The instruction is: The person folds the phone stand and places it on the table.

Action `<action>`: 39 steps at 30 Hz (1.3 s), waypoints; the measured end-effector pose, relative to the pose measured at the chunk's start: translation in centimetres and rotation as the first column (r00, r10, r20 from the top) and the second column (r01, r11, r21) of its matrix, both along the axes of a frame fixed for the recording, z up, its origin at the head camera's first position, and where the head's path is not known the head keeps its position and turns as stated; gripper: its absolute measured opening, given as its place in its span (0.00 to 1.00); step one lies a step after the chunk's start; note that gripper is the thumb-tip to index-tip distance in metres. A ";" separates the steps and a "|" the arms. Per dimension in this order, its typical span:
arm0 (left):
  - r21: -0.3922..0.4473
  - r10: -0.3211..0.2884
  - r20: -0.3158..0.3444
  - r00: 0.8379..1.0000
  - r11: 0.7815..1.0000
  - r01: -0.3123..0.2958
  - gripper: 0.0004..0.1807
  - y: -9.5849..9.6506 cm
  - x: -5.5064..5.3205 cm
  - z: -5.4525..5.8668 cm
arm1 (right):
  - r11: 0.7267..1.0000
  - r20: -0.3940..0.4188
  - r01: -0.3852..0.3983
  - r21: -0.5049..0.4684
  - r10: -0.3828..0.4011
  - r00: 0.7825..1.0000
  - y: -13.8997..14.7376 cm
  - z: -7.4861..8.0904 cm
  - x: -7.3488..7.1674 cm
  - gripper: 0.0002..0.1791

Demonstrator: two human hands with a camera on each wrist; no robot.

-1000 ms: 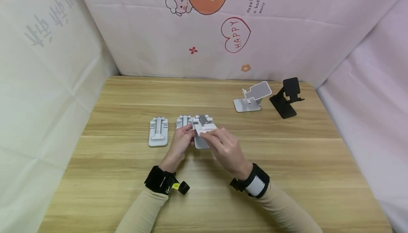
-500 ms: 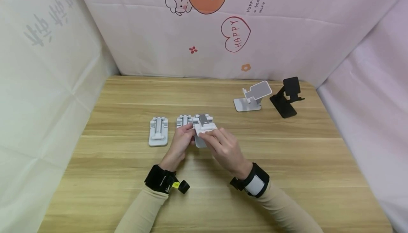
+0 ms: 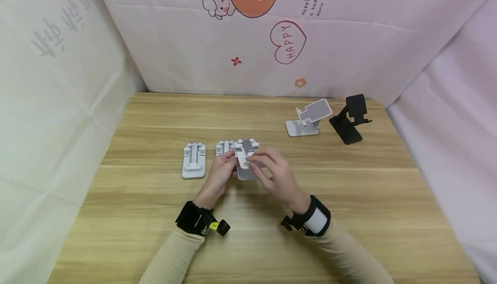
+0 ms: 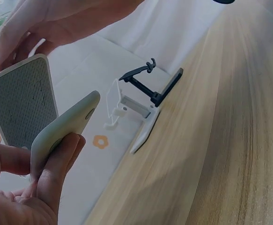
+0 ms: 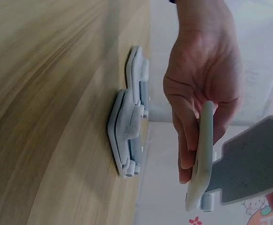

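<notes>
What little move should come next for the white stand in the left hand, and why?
Maybe the right hand should tip the grey-faced plate a bit farther from the base. The left hand holds that base, the right hand is at the plate's edge, and the plate leans away at an angle; the unfolded white stand and black stand farther back show that shape.

Head view: bright, even, diffuse light; worktop with soft pale sheen at near middle; faint shadow beside right forearm; heart lettering legible; held stand small, fine detail soft. Left wrist view: dimmer, slightly hazy; broad, soft-edged shadow bands across worktop. Right wrist view: cool grey cast, muted contrast; wide shaded band on worktop; back cloth pale, bluish.
</notes>
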State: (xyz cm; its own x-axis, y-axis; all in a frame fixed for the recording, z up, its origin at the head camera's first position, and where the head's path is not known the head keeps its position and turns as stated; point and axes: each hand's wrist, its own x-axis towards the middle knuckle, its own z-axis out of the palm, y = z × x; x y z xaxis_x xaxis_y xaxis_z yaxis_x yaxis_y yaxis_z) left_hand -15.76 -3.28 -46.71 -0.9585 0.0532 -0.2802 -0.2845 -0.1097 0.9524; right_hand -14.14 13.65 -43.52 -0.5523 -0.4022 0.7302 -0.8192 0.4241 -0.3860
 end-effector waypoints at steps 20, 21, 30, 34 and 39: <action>0.009 -0.021 0.000 1.000 1.000 0.021 0.26 -0.1 0.2 0.1 | 0.983 0.808 0.165 -0.081 -0.032 0.588 1.8 -0.6 -1.5 0.34; 0.009 -0.022 -0.001 1.000 1.000 0.022 0.26 -0.1 0.2 0.1 | 0.983 0.826 0.163 -0.082 -0.025 0.563 1.9 -0.9 -1.6 0.35; 0.023 -0.024 -0.012 1.000 0.999 0.024 0.25 -0.2 0.1 -0.1 | 0.953 0.938 0.143 -0.266 0.221 0.268 2.0 -1.4 -1.9 0.39; 0.003 -0.014 -0.005 1.000 1.000 0.014 0.25 -0.2 0.2 -0.1 | 0.947 0.942 0.144 -0.287 0.252 0.220 1.9 -1.4 -1.8 0.40; 0.100 0.009 0.016 1.000 0.995 -0.010 0.23 -0.3 0.3 0.3 | 0.947 0.941 0.146 -0.287 0.249 0.230 1.8 -1.4 -1.9 0.41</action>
